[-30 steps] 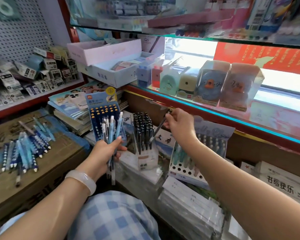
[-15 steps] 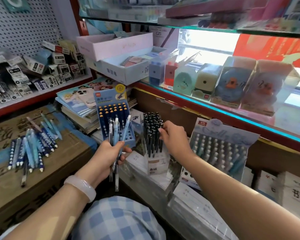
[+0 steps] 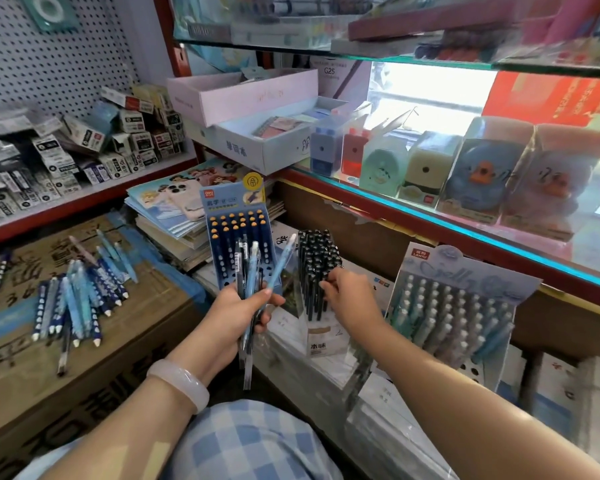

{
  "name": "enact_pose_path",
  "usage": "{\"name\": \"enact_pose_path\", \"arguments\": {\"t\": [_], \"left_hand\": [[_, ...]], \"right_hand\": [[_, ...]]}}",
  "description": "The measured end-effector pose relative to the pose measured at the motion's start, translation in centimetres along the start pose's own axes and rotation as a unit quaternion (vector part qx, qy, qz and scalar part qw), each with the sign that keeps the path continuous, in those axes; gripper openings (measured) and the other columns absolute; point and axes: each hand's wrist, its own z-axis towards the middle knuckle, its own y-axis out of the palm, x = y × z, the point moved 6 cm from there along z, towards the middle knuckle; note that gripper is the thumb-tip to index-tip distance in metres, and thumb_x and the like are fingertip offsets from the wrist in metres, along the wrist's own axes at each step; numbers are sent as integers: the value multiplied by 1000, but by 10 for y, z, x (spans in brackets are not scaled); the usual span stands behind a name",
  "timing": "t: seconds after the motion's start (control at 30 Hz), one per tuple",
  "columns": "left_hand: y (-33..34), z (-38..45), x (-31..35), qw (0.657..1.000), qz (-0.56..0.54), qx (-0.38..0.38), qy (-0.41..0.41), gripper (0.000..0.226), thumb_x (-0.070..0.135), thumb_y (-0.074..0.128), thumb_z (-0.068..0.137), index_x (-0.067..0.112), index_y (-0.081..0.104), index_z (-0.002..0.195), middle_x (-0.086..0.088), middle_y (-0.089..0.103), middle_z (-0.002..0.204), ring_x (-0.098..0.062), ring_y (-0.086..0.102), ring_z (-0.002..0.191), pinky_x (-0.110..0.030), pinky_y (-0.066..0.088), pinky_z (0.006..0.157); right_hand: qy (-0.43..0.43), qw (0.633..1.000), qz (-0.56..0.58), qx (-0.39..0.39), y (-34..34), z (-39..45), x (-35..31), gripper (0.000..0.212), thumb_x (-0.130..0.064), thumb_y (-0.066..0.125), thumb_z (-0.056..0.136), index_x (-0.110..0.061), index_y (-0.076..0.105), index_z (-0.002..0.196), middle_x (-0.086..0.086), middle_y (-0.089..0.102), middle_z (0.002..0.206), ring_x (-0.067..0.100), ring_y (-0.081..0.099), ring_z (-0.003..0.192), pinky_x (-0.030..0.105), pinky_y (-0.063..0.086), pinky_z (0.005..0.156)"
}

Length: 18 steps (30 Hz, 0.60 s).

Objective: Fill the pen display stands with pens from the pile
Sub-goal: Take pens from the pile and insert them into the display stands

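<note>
**Three stands, a bundle and a pile**

In the frame centre, the left hand point(image 3: 238, 315) grips a bundle of pens point(image 3: 253, 271) before the dark blue stand point(image 3: 238, 237), which holds orange-capped pens. The right hand point(image 3: 352, 294) has curled fingers at the full black pen stand point(image 3: 317, 271); whether it pinches a pen, I cannot tell. The pale blue stand point(image 3: 454, 303) at right is mostly filled, with empty holes at its lower edge. The pile point(image 3: 73, 299) lies at left on a cardboard box point(image 3: 84, 368).

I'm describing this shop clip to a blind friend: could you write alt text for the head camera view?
A person's left hand grips a bunch of blue pens while the right hand touches the black pens in a small stand. A dark blue stand and a pale blue stand flank it; a pen pile lies on a cardboard box to the left.
</note>
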Motion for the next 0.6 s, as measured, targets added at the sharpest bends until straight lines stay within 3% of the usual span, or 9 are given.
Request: {"name": "enact_pose_path", "arguments": {"t": [0.17,0.27,0.33,0.6], "left_hand": [[4,-5,6,999,13,-27,18,5,4,54,92,9,54,91,-9,68,79,-10,45,44,-18,36,37],[9,-8,7,998,32,-49,28,6,5,56,90,6,54,96,-9,70,79,-9,46,42,-19,36,38],[12,-10,8,997,42,-59,31,9,7,56,90,5,55,99,-9,70,81,-9,47,42,-19,37,39],[40,-29,21,983,111,-146,32,16,14,57,91,10,53,106,-13,70,90,-14,57,48,-22,44,41]], "right_hand": [[5,988,124,94,-32,-10,-10,19,-28,59,91,-12,64,99,-2,66,85,12,61,80,28,53,75],[59,940,335,-2,-30,-12,-24,17,-26,55,93,-13,67,93,4,70,81,10,63,71,21,55,68],[87,907,409,-47,-29,-16,-30,17,-24,54,94,-16,66,85,7,70,83,11,62,68,20,53,64],[133,880,454,-46,-60,-27,-18,16,-22,58,92,-7,65,91,4,67,75,6,63,63,12,52,56]]}}
